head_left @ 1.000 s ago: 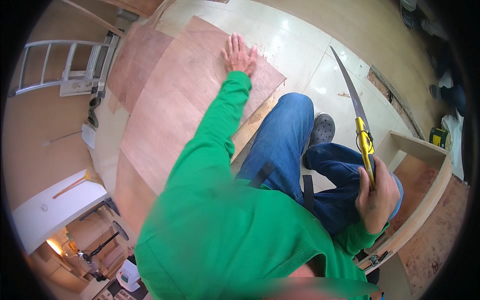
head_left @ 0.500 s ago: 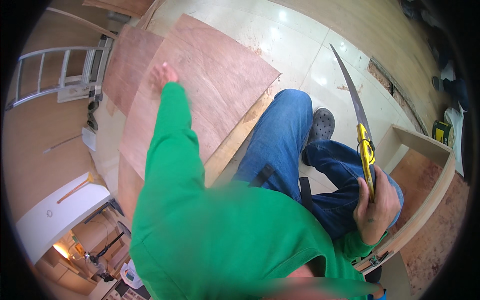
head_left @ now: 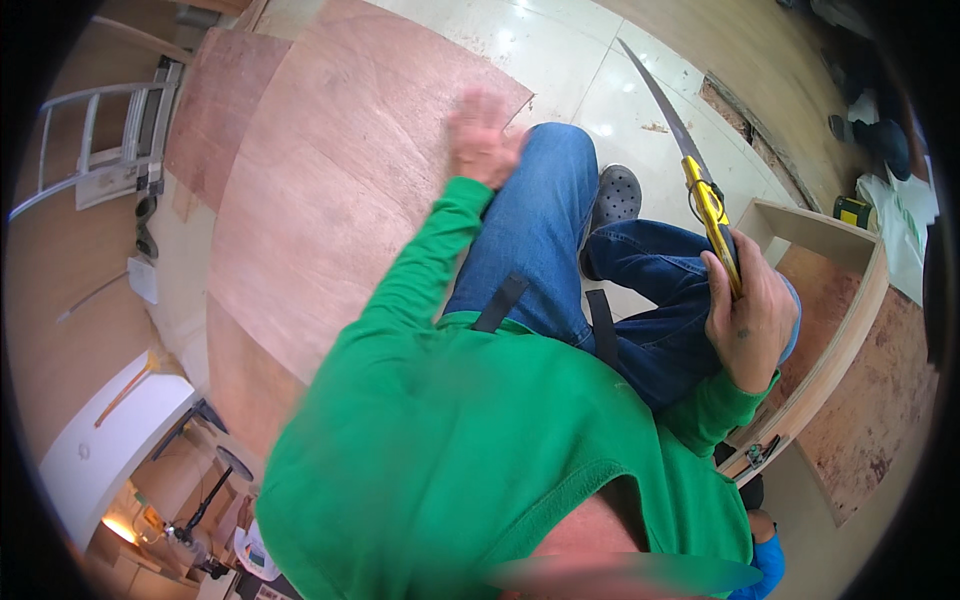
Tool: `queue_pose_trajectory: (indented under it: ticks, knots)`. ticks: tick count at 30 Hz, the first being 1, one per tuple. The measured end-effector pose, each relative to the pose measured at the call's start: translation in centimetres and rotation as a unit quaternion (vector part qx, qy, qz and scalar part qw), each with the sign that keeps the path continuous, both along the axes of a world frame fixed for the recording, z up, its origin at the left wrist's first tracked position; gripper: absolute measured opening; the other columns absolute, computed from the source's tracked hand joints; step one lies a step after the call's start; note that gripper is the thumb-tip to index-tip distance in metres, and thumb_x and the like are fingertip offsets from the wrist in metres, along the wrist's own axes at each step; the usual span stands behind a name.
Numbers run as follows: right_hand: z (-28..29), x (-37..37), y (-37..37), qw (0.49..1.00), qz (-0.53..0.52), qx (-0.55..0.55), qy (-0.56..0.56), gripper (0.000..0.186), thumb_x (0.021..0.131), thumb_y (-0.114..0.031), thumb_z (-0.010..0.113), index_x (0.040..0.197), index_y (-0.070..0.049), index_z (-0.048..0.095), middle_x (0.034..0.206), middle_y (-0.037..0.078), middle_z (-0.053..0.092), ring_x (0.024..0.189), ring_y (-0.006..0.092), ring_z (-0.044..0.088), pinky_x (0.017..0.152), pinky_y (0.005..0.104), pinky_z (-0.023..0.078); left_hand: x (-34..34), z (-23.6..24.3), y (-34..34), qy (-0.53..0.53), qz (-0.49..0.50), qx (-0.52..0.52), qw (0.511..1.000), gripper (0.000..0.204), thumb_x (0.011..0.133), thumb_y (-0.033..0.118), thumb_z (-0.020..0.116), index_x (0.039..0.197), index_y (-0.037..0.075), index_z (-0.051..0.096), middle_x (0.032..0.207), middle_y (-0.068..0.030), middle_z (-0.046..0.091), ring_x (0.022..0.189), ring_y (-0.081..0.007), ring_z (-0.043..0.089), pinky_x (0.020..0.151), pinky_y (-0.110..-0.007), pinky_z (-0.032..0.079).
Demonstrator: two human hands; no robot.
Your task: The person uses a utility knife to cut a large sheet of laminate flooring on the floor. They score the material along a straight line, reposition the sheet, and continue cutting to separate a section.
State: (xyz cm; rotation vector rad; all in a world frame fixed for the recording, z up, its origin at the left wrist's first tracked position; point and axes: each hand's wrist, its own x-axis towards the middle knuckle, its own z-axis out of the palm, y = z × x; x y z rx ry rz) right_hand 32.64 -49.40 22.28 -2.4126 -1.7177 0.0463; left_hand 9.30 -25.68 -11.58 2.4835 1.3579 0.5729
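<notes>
My right hand [head_left: 752,315] grips a hand saw [head_left: 705,187] by its yellow and black handle, above my bent right knee. The saw's long toothed blade points up and away. A large reddish plywood sheet [head_left: 350,170] lies at my left, with another sheet partly under it. Over its right part, beside my left knee, is my left hand [head_left: 485,140]. That hand is blurred by motion, but its fingers look stretched out and nothing shows in them. Whether it touches the board I cannot tell.
A wooden frame [head_left: 850,330] stands close on my right. An aluminium ladder [head_left: 90,130] is at the far left, near a white panel [head_left: 110,430]. Pale floor tiles [head_left: 590,110] carry some sawdust. A blue sleeve [head_left: 768,565], apparently another person's, shows at lower right.
My left hand has swept right across the plywood, from its left part to beside my knee. My right hand still holds the saw. The whole view has shifted slightly.
</notes>
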Motion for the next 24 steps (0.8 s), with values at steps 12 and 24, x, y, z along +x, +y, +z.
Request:
queue_pose_trajectory:
  ticks: [12, 24]
  knots:
    - [-0.5, 0.6, 0.2, 1.000, -0.001, 0.003, -0.006, 0.030, 0.097, -0.030, 0.080, 0.115, -0.007, 0.071, 0.085, 0.017, 0.073, 0.074, 0.0366, 0.072, 0.063, 0.0449, 0.051, -6.2, 4.1, -2.1, 0.017, 0.104, -0.064, 0.992, 0.092, 0.093, 0.063, 0.075, 0.163, 0.011, 0.047, 0.167, -0.0192, 0.046, 0.160, -0.0378, 0.035, 0.124, -0.064, 0.031]
    - [-0.4, 0.7, 1.0, 1.000, 0.005, -0.004, -0.003, 0.032, 0.097, -0.030, 0.080, 0.117, -0.007, 0.072, 0.091, 0.016, 0.075, 0.076, 0.0367, 0.072, 0.065, 0.0452, 0.053, -11.4, 3.5, -2.5, 0.122, 0.090, -0.056, 0.987, 0.140, 0.069, 0.093, 0.073, 0.173, 0.013, 0.026, 0.181, -0.0164, 0.018, 0.168, -0.0370, 0.013, 0.123, -0.080, 0.010]
